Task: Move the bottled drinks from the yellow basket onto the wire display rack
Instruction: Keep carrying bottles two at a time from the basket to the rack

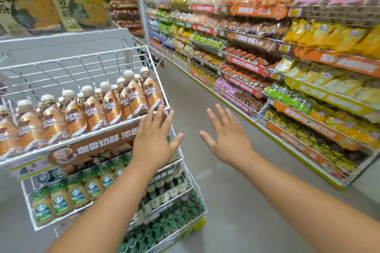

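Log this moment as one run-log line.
left hand: open, by rack front | right hand: open, holds nothing | coffee bottles: racked
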Demonstrator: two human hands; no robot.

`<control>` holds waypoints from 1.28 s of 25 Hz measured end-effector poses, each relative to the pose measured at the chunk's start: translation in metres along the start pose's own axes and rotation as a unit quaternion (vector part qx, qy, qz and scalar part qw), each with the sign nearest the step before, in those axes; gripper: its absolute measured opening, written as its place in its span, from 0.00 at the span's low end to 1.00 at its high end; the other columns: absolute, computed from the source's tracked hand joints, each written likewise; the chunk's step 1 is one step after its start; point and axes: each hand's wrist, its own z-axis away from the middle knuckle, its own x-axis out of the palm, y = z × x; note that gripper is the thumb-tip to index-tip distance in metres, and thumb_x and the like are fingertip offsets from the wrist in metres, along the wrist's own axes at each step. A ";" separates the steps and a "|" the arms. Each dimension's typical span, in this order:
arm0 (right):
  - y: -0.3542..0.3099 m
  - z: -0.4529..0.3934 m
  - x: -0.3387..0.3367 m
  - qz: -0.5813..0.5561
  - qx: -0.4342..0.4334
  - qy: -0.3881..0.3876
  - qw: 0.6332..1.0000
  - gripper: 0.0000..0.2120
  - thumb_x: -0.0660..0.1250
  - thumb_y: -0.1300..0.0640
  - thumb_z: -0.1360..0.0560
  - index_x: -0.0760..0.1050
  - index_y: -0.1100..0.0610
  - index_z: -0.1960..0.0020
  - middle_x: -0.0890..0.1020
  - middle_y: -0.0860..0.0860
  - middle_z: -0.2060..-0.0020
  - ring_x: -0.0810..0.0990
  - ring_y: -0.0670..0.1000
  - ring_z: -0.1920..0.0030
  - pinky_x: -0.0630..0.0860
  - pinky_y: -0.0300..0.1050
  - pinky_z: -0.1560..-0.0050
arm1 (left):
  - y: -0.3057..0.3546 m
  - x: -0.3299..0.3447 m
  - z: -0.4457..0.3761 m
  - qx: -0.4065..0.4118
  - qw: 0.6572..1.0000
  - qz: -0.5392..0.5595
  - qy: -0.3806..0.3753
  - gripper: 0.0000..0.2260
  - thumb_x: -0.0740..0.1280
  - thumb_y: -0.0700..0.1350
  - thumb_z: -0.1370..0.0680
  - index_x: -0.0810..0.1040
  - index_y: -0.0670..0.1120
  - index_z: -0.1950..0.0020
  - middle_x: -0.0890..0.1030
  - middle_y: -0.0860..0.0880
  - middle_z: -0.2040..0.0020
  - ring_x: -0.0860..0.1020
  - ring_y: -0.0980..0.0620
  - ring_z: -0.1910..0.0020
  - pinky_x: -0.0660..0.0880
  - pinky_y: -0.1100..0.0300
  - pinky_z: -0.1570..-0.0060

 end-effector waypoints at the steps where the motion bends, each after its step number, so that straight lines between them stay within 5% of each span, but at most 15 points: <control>1: 0.008 0.016 -0.002 0.008 0.020 -0.002 1.000 0.37 0.46 0.31 0.19 0.42 0.46 0.16 0.42 0.50 0.16 0.43 0.56 0.16 0.48 0.56 0.18 | 0.012 0.003 0.003 0.021 1.000 0.009 -0.008 0.35 0.51 0.69 0.20 0.53 0.55 0.17 0.51 0.47 0.16 0.49 0.44 0.17 0.50 0.43 0.21; 16: 0.184 0.254 -0.073 0.084 0.304 0.021 0.949 0.38 0.48 0.32 0.18 0.43 0.49 0.15 0.46 0.53 0.16 0.46 0.57 0.16 0.50 0.55 0.18 | 0.291 0.009 0.043 0.284 0.948 0.135 -0.046 0.36 0.52 0.68 0.20 0.53 0.52 0.16 0.50 0.45 0.16 0.51 0.41 0.18 0.52 0.43 0.21; 32: 0.475 0.586 -0.159 0.093 0.476 0.082 0.871 0.38 0.51 0.33 0.18 0.44 0.49 0.15 0.46 0.52 0.16 0.45 0.57 0.16 0.49 0.53 0.18 | 0.756 -0.009 0.177 0.483 0.842 0.215 -0.105 0.36 0.50 0.68 0.21 0.67 0.48 0.21 0.65 0.42 0.20 0.62 0.40 0.21 0.63 0.41 0.24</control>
